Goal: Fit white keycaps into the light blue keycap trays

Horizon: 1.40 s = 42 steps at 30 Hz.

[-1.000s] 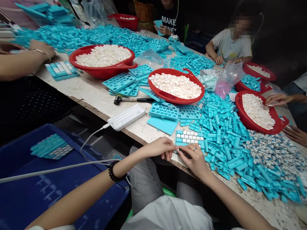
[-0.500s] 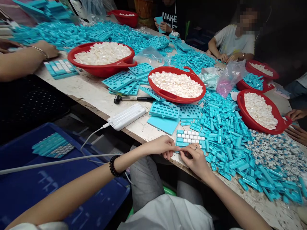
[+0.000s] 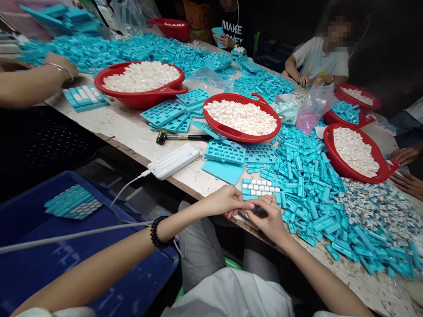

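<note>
My left hand (image 3: 229, 201) and my right hand (image 3: 269, 218) meet at the near edge of a teal plastic keycap frame (image 3: 259, 188) set with rows of white keycaps. Their fingertips pinch that edge, and my right hand hides part of the frame. A bead bracelet circles my left wrist, and a ring sits on my right hand. Loose teal keycap strips (image 3: 307, 185) lie in a heap just right of my right hand.
A red basin of white keycaps (image 3: 231, 134) and empty teal frames stand beyond my hands on the stone table (image 3: 194, 180). A white power bank (image 3: 173, 161) and a small hammer (image 3: 181, 137) lie there. Co-workers' hands (image 3: 406, 156) work around the table. A blue crate (image 3: 29, 220) sits lower left.
My right hand has shifted slightly up and left over the frame, and my left fingers have closed in beside it. The view has moved a little.
</note>
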Motion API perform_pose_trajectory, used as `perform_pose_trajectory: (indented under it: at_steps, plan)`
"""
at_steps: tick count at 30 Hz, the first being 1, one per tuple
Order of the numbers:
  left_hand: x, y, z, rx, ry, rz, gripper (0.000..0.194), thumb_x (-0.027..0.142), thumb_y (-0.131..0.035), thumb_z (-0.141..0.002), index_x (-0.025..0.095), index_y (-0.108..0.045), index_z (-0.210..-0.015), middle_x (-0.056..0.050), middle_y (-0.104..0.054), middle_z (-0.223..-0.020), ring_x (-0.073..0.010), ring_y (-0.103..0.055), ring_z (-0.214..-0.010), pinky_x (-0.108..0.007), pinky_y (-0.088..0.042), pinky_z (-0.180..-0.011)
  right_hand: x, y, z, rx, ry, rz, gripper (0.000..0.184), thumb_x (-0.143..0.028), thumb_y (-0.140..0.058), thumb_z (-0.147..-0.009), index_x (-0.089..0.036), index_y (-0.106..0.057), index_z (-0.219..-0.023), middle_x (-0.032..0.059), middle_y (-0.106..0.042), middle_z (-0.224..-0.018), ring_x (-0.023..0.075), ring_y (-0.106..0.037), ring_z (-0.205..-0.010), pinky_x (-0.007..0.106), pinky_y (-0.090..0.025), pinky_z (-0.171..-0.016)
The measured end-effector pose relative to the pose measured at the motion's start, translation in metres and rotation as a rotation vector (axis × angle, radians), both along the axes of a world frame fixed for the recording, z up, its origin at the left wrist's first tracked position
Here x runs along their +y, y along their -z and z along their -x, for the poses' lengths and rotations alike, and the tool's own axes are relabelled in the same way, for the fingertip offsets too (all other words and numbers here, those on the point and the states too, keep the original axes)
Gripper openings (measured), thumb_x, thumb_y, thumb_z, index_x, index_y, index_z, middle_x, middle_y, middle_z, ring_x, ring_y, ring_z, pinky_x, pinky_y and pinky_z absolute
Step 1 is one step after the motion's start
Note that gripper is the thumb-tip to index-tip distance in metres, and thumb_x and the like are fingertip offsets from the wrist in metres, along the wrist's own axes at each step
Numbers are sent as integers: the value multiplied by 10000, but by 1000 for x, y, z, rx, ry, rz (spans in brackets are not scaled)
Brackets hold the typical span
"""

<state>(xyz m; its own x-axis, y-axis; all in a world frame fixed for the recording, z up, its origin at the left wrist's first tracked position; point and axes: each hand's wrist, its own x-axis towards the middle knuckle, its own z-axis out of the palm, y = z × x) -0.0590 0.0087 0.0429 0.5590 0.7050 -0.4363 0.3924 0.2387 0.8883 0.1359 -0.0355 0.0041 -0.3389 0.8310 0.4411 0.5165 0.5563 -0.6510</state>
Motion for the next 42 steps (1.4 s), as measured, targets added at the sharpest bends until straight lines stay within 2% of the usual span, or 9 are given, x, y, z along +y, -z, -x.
perform_pose_trajectory:
  at_steps: [3,6,9,13,17,23,30,35,42]
  plan:
    - [-2,-2,-3,-8,-16,-12,556,693,-730,-678,163,-588,-596,16,-567,-490,-103,-493,-407,-217,-333,-410,1,-4,-1,-2,26,11,39,-225,-673,-885,-241,-697,-912,-10,-698,-758,185,-641,-737,370,-401,-793]
    - [-3,-3,-1,-79,-45,22,532,686,-712,-708,158,-652,-734,33,-567,-517,-96,-481,-406,-216,-358,-417,3,-6,-2,28,48,25,39,-248,-692,-874,-247,-696,-912,-11,-680,-735,194,-623,-749,368,-402,-778]
    - [-3,-6,2,-125,-64,62,530,671,-716,-712,154,-682,-828,57,-527,-481,-77,-413,-370,-207,-297,-383,4,-7,-2,44,67,50,58,-272,-699,-868,-255,-687,-922,-12,-667,-712,205,-611,-752,382,-392,-794]
    - [-5,-10,3,-124,-67,78,495,632,-707,-734,142,-695,-805,73,-471,-437,-57,-349,-343,-204,-239,-370,2,-8,0,11,53,1,65,-247,-696,-849,-249,-665,-906,-12,-675,-742,207,-611,-772,391,-372,-810]
    - [-6,-7,1,-143,-65,83,489,623,-700,-739,138,-680,-797,53,-514,-488,-65,-393,-373,-198,-267,-377,3,-8,0,10,41,-47,69,-231,-698,-856,-246,-665,-915,-13,-683,-773,203,-608,-779,392,-364,-819]
    - [-9,4,9,-59,-156,-72,482,649,-662,-779,173,-597,-817,60,-524,-502,-93,-461,-402,-201,-344,-414,6,2,-2,-45,54,-23,108,-247,-735,-878,-261,-711,-982,1,-703,-844,215,-608,-843,399,-357,-836]
    - [-4,9,13,42,9,-7,576,728,-593,-787,172,-538,-643,25,-542,-504,-99,-488,-404,-209,-336,-405,5,9,-3,-109,58,-25,103,-275,-702,-912,-270,-748,-1003,9,-700,-838,206,-584,-861,397,-342,-841]
    - [8,14,11,54,64,65,598,753,-640,-713,167,-559,-619,28,-524,-442,-102,-459,-371,-223,-332,-396,5,8,-2,-113,60,-35,85,-251,-738,-887,-270,-764,-965,-10,-689,-786,192,-576,-843,400,-322,-863]
    - [27,27,15,37,181,300,541,672,-728,-708,132,-702,-703,-65,-729,-654,-124,-635,-489,-198,-450,-462,4,11,0,-104,72,-35,80,-264,-735,-893,-292,-773,-958,-14,-684,-751,188,-559,-816,400,-326,-853]
